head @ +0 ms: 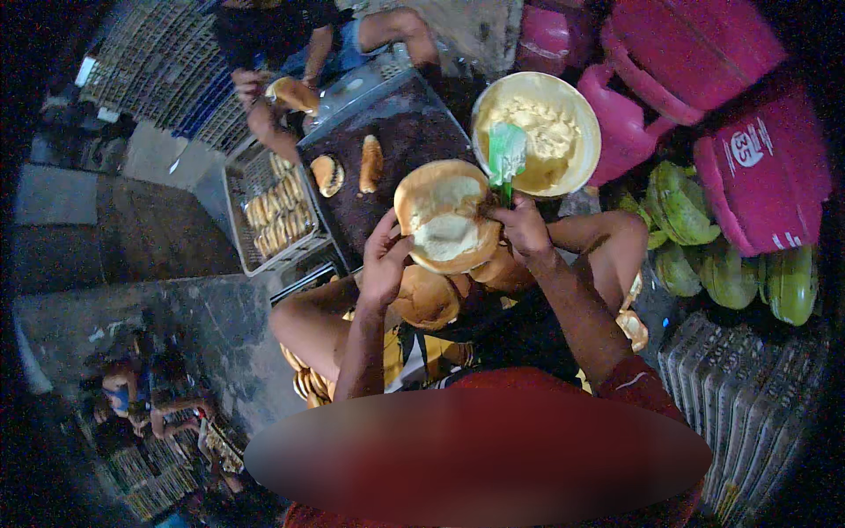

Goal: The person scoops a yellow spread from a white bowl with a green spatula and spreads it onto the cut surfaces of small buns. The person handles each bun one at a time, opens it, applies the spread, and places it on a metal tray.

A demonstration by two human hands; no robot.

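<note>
My left hand holds the left edge of a round bread bun, split and laid flat, with pale cream spread on its inner faces. At the bun's right edge, my right hand grips both the bread and the handle of a green spatula smeared with cream. The spatula's blade points up, in front of a round tub of pale cream. More round buns lie in my lap, below the spread one. A folded bun and an elongated bread roll rest on the dark tabletop.
Across the table, a person holds a bun. A plastic crate of filled buns stands left of the table. Pink containers and green objects are at right, above stacked trays. Other people sit at the lower left.
</note>
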